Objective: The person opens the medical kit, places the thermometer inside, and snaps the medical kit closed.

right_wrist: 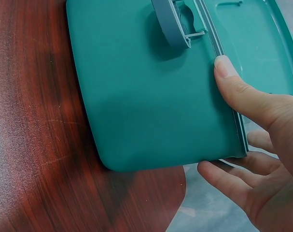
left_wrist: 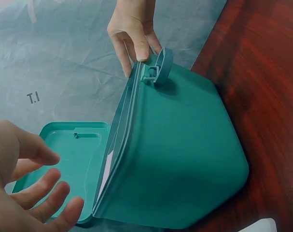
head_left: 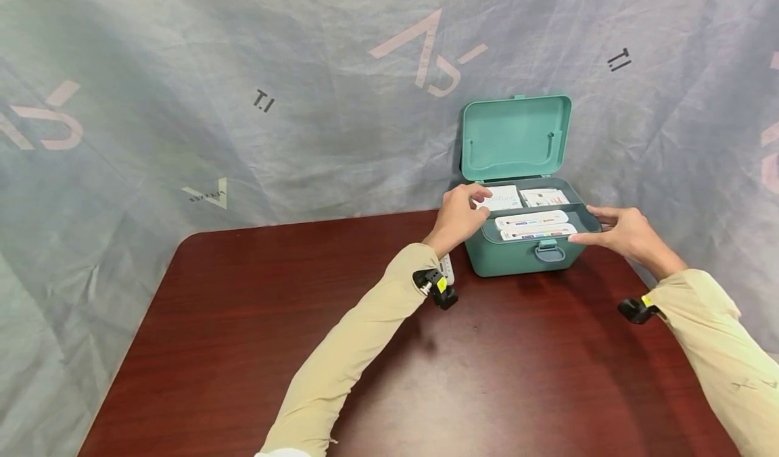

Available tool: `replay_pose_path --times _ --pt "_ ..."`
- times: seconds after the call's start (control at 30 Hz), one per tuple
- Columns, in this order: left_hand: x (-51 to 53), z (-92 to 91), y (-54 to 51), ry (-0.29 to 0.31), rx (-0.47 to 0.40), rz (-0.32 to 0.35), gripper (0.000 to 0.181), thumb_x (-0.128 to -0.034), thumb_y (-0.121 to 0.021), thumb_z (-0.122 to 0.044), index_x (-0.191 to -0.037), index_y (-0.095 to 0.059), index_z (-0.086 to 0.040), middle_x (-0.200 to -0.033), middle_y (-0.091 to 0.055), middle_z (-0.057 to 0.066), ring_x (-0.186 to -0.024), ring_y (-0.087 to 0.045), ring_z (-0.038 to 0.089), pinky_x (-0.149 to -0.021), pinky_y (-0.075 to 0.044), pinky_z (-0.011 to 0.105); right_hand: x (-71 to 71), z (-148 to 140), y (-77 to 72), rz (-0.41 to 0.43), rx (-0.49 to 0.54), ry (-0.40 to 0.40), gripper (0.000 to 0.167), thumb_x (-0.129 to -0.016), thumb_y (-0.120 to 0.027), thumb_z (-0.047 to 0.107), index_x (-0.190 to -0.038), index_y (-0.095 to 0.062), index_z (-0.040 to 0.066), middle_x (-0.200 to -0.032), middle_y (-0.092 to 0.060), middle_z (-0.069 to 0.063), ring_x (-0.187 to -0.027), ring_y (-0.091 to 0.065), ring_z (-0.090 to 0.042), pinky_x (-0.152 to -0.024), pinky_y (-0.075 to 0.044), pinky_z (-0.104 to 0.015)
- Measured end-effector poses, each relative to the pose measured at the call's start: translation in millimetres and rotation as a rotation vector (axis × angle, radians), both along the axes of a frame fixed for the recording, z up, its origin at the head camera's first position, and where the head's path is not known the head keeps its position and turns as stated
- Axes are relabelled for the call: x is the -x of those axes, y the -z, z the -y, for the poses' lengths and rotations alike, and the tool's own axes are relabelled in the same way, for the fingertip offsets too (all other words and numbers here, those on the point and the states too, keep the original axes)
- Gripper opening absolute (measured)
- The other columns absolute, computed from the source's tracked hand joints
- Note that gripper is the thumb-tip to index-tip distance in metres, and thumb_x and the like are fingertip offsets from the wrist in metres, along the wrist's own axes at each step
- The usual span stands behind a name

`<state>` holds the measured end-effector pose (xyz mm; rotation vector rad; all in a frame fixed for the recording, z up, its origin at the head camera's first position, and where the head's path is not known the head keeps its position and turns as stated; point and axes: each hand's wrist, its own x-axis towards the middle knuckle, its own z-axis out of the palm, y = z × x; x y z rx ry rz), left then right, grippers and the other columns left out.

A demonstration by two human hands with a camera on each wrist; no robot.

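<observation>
Head view: a green box (head_left: 511,262) stands on the table (head_left: 243,322), its long axis running from side to side between the two hands, its lid (head_left: 517,139) raised at the back. Left of the box, the left hand (head_left: 459,215) hangs at the rim, fingers loosely bent and thumb set apart from them; the left wrist view shows nothing between them. Right of the box, the right hand (head_left: 627,237) grips the front corner, thumb on the front rim and the other fingers round the side.

A white carton (head_left: 504,200) lies in the box's back left compartment, just to the right of the left fingertips, so the left hand is much the nearer to it; whether they touch I cannot tell. Small packets (head_left: 544,198) fill the back right compartment. Two long white packs (head_left: 532,225) lie along the box's front compartment, parallel to its long axis, behind the latch (head_left: 550,252). Left of the box, partly hidden by the left arm, is a white object (head_left: 448,271).
</observation>
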<state>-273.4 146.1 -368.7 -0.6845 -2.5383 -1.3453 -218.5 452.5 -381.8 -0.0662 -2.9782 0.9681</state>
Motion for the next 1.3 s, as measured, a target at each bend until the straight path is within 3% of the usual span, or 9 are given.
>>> replay_pose_path --times 0.13,0.37,0.8,1.1,1.3 --pt "-4.8 3.9 3.8 -0.028 -0.05 0.02 0.026 -0.0803 -0.063 -0.007 -0.104 -0.071 -0.014 -0.094 -0.066 0.001 -0.08 -0.056 0.009 -0.067 -0.043 0.018 -0.4 -3 2.1 0.018 0.002 0.0 0.094 -0.073 -0.077 0.048 -0.144 -0.035 0.001 -0.14 -0.033 -0.036 -0.12 -0.042 -0.048 -0.09 -0.041 -0.056" --pt "-14.5 11.3 10.8 -0.11 -0.054 0.049 0.027 -0.0811 -0.065 -0.013 -0.107 -0.07 -0.016 -0.095 -0.063 -0.004 -0.085 -0.057 0.01 -0.066 -0.044 0.024 -0.8 -6 3.8 -0.004 -0.007 0.009 0.094 -0.073 -0.078 0.047 -0.143 -0.037 0.0 -0.138 -0.037 -0.035 -0.117 -0.045 -0.048 -0.087 -0.043 -0.054" --pt "-20.2 21.8 27.9 -0.219 -0.078 0.053 0.029 -0.0792 -0.065 -0.019 -0.108 -0.066 -0.022 -0.096 -0.061 -0.006 -0.087 -0.056 0.009 -0.069 -0.044 0.029 -0.3 -9 4.7 -0.006 -0.004 0.02 0.093 -0.072 -0.079 0.046 -0.143 -0.038 0.001 -0.133 -0.041 -0.037 -0.116 -0.047 -0.047 -0.082 -0.046 -0.047" --pt "-25.6 27.1 44.6 -0.252 -0.137 0.076 0.028 -0.0784 -0.065 -0.018 -0.107 -0.067 -0.021 -0.099 -0.062 0.0 -0.092 -0.058 0.017 -0.07 -0.045 0.031 -1.7 -10 4.7 0.014 0.007 0.02 0.095 -0.073 -0.077 0.049 -0.145 -0.035 0.003 -0.138 -0.038 -0.035 -0.119 -0.044 -0.046 -0.084 -0.044 -0.048" --pt "-30.1 29.6 57.1 -0.275 -0.132 0.093 0.03 -0.0777 -0.067 -0.019 -0.107 -0.066 -0.019 -0.099 -0.062 0.0 -0.089 -0.057 0.013 -0.071 -0.045 0.029 -5.1 -10 4.1 0.034 0.014 0.006 0.097 -0.075 -0.074 0.051 -0.148 -0.029 0.005 -0.142 -0.031 -0.034 -0.12 -0.042 -0.048 -0.087 -0.042 -0.053"
